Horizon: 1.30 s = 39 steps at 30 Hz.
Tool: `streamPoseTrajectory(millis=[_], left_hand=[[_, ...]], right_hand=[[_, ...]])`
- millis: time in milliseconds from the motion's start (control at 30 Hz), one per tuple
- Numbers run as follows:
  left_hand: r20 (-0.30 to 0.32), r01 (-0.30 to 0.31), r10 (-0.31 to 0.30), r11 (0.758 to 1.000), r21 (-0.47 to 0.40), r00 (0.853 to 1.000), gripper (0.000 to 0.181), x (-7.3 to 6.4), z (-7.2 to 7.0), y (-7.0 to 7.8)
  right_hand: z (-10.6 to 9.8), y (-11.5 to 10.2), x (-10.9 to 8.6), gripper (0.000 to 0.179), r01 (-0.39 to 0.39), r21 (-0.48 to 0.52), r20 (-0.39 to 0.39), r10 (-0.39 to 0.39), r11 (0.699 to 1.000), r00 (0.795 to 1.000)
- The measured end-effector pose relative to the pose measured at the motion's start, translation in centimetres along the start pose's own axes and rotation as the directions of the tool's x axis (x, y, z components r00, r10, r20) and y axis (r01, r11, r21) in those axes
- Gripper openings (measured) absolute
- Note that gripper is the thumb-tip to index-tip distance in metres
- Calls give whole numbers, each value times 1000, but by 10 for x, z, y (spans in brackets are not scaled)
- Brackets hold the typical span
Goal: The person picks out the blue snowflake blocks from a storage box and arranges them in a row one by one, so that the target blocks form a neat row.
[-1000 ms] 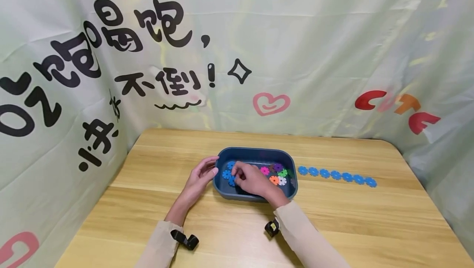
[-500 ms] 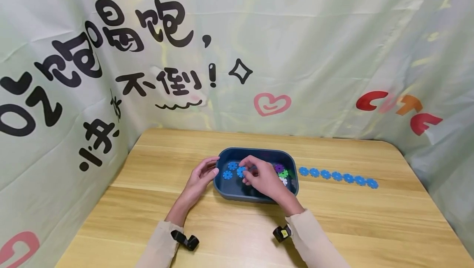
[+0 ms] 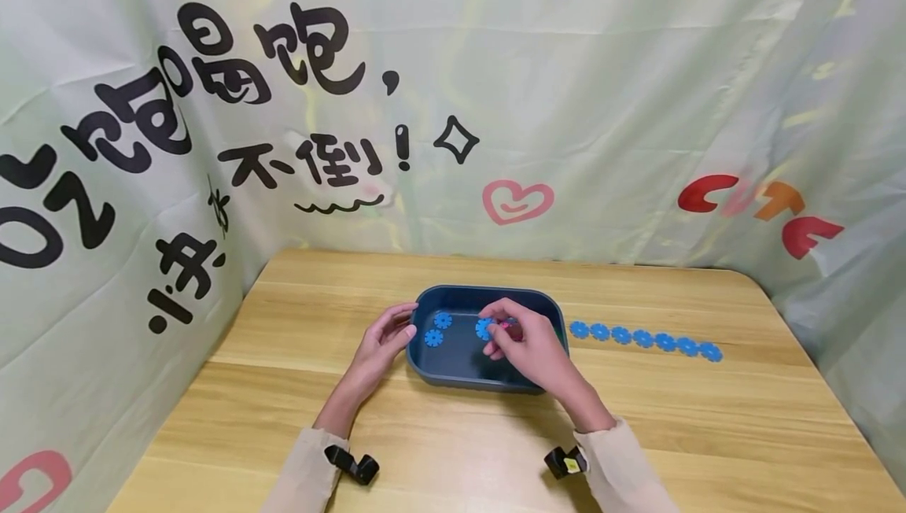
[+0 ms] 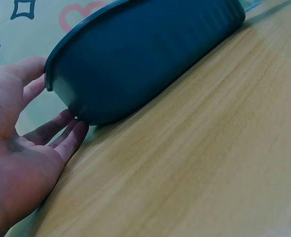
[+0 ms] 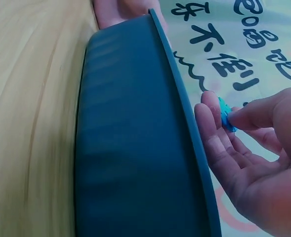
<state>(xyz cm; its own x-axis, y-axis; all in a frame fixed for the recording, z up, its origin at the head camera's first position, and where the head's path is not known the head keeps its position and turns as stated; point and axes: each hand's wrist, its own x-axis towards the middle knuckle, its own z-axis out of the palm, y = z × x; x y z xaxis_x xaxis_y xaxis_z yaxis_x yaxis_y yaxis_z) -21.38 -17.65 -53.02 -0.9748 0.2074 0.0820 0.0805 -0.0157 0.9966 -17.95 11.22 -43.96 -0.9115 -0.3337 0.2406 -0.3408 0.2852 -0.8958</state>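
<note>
A dark blue plastic bin (image 3: 453, 379) stands on the table. My left hand (image 3: 380, 345) touches its left end, fingers against the outer wall near the rim and base in the left wrist view. Over the inside of the bin, my right hand (image 3: 532, 346) pinches a blue snowflake disc (image 3: 484, 329) between thumb and fingers; the right wrist view shows the disc (image 5: 226, 114) above the rim. Two more blue snowflake discs (image 3: 438, 329) lie in the bin's left part. A bit of pink disc (image 3: 505, 325) shows behind the fingers, and the hand hides most of the right part.
A row of several blue snowflake discs (image 3: 642, 338) runs to the right of the bin on the wooden table (image 3: 297, 293). A printed cloth (image 3: 609, 104) hangs behind and along the sides. Black wrist cameras (image 3: 565, 463) sit at both cuffs.
My right hand has picked up one blue disc from the left group and carried it rightward, raised over the bin. The left hand has stayed at the bin's left end.
</note>
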Motion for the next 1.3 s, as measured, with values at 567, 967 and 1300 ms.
streamPoseTrajectory(millis=[567,967,1300], left_hand=[[-6,1,-1,1000,0,1000,42,-1,-1,-1],[-5,7,-7,1000,0,1000,42,0,0,-1],[6,17,-17,1000,-7,1000,43,-1,0,0]], right_hand=[[-33,2,-17,24,-57,-5,-79,56,998,995],[-57,0,-22,30,-98,-111,-186,76,989,980],[-79,1,-29,38,-102,-196,-240,53,975,969]])
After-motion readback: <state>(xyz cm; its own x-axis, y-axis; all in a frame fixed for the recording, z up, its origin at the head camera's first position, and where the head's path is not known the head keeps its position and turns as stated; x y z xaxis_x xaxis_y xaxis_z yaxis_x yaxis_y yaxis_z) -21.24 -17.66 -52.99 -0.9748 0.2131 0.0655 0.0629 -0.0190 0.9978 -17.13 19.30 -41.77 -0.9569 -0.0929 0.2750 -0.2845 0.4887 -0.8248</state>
